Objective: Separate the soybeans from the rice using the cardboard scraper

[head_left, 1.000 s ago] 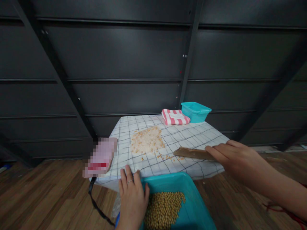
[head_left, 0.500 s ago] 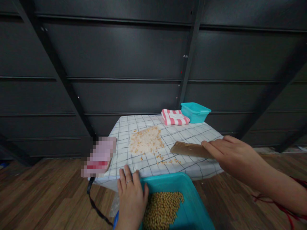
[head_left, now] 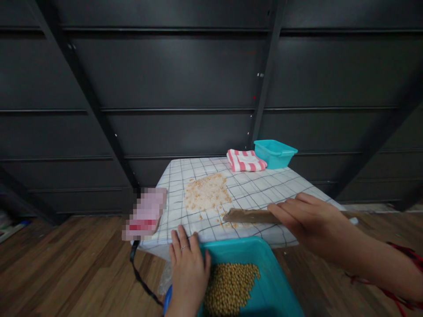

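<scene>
My right hand (head_left: pixel 302 218) is closed around a flat strip of brown cardboard (head_left: pixel 249 215). The strip's far end rests low over the checked cloth, at some scattered yellow kernels (head_left: pixel 222 220). Over the left corner of a teal basin (head_left: pixel 238 245) lies my left hand (head_left: pixel 188 264), fingers stretched toward the cloth and thumb on the basin's inner side. Inside the basin is a heap of round tan beans (head_left: pixel 231 286). Beyond both hands, a patch of white rice mixed with yellow kernels (head_left: pixel 208 192) is spread on the cloth.
A white checked cloth (head_left: pixel 280 187) covers the table. At its back right are a folded pink-striped towel (head_left: pixel 246 160) and a smaller teal basin (head_left: pixel 275 154). A blurred pink object (head_left: pixel 147 211) lies at the left edge, above a hanging black strap (head_left: pixel 140 277). Dark panels stand behind.
My right hand has moved the cardboard strip left and slightly nearer, over the loose kernels at the front. My left hand stays at the basin's corner. The whole view has shifted slightly.
</scene>
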Motion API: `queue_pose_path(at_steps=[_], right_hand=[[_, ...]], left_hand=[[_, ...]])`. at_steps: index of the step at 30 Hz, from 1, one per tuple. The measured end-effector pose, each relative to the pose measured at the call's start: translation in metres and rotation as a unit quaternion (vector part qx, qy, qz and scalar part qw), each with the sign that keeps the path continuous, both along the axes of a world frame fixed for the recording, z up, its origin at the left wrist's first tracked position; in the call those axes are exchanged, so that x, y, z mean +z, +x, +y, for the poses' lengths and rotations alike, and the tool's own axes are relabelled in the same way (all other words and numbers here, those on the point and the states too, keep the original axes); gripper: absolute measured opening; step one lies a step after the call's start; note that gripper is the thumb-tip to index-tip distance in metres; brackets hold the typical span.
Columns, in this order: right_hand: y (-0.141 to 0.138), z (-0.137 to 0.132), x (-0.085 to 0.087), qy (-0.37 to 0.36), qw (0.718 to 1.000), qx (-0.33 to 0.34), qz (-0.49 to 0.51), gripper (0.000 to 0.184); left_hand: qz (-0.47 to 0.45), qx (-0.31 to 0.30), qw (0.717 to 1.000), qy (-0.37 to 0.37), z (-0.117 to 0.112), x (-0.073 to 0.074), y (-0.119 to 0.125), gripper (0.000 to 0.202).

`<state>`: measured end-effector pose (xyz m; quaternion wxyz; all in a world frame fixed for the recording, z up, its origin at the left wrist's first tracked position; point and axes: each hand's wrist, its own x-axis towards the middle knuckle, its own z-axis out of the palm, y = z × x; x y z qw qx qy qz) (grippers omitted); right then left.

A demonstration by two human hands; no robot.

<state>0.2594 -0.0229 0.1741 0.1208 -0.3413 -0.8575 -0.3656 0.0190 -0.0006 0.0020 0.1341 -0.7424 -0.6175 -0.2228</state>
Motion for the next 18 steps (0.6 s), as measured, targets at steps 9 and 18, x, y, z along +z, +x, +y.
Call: queue_pose_path(at_steps=[9, 18], right_hand=[[-0.011, 0.025, -0.006, 0.037, 0.998, 0.025, -0.052, 0.026], [-0.012, 0.019, 0.000, 0.039, 0.997, 0.015, -0.065, 0.026]], left_hand=[[-0.003, 0.008, 1.000, -0.025, -0.001, 0.005, 0.000, 0.033], [-0.015, 0.011, 0.999, -0.031, -0.002, 0.002, -0.004, 0.034]])
